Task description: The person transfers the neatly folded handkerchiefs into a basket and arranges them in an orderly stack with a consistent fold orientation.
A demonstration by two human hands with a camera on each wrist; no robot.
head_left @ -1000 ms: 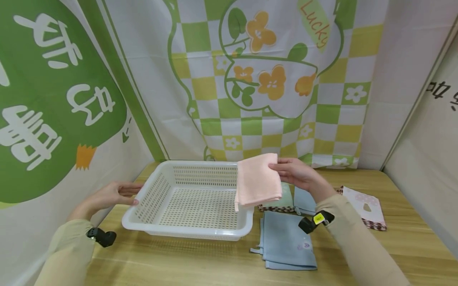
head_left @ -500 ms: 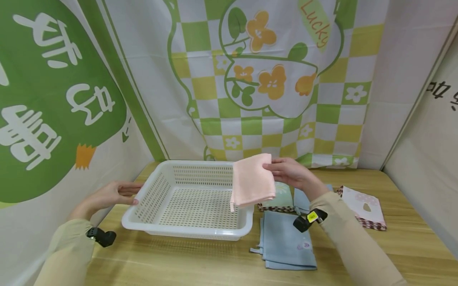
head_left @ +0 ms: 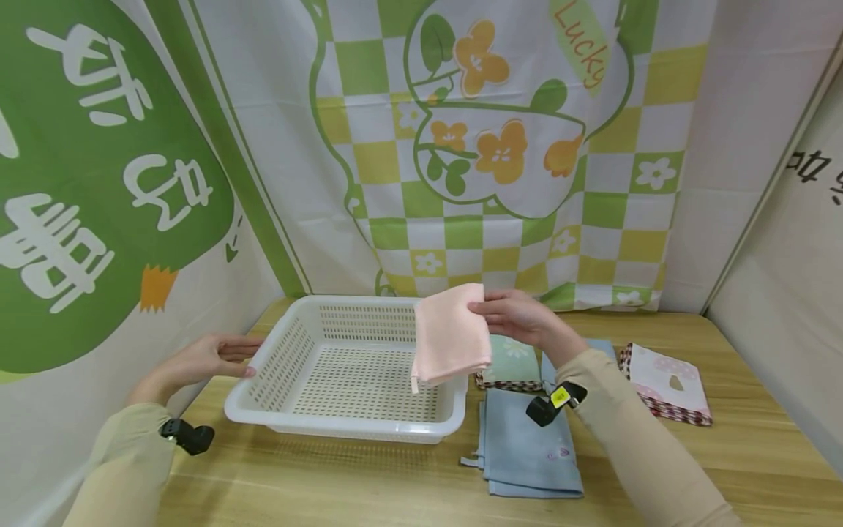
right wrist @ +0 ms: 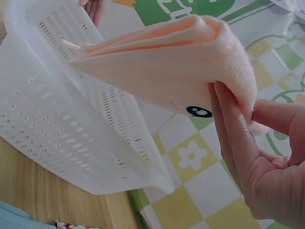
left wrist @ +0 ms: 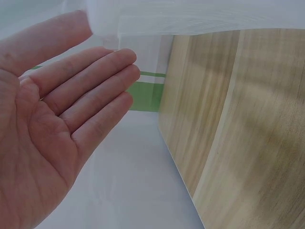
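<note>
Held cloth (head_left: 451,333): plain pale peach-pink; right wrist view adds a dark navy oval mark with white inside. Basket (head_left: 349,427): translucent white all over. Front cloth (head_left: 527,468): dusty blue, small pink-purple motif near one corner. Cloth behind it (head_left: 514,356): mint green, pale flower print, dark-red-and-white check along the edge. Far-right cloth (head_left: 661,373): white, pink print, tan-brown patch, brownish-red check edging. Table (head_left: 316,483): yellow-brown wood grain. Back hanging (head_left: 461,234): green, yellow and white checks, white flowers, orange blossoms, green leaves, red-orange "Lucky". Left hanging (head_left: 85,168): green patch, white characters, orange shape. Sleeves (head_left: 125,457): beige.
</note>
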